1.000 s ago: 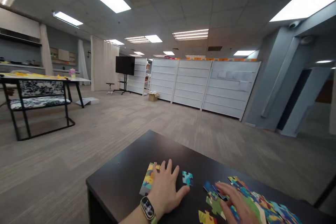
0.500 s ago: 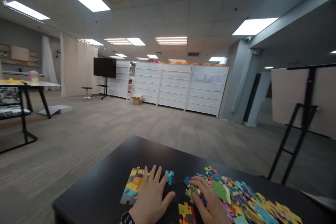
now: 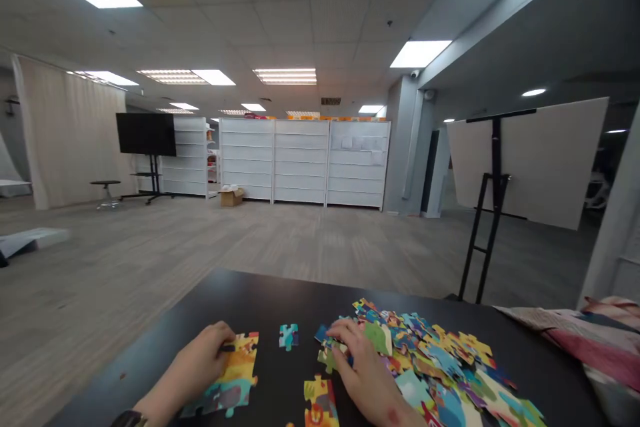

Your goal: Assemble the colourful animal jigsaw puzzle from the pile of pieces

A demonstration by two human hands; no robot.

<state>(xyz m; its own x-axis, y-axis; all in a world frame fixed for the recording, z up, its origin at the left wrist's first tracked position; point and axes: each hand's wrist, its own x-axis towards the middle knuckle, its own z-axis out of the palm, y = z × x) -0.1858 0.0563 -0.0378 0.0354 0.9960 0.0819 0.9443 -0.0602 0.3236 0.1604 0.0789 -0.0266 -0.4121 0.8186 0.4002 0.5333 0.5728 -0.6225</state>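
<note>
A section of joined jigsaw puzzle pieces, yellow above and teal below, lies on the black table. My left hand is closed at its left side, with the fingers curled down and the tips mostly hidden. Bent fingers of my right hand close around a green puzzle piece at the left end of the heap of loose puzzle pieces. Between the hands are a single teal puzzle piece and a smaller yellow-and-red puzzle section.
The black table has a crumpled striped cloth at its right edge. Beyond stand a board on a black easel, white shelves, a cardboard box, a screen on a stand and a stool.
My view has turned to the right. The left hand, spread flat over the joined section before, has shifted to its left side and curled its fingers. My right hand stays at the heap's left end.
</note>
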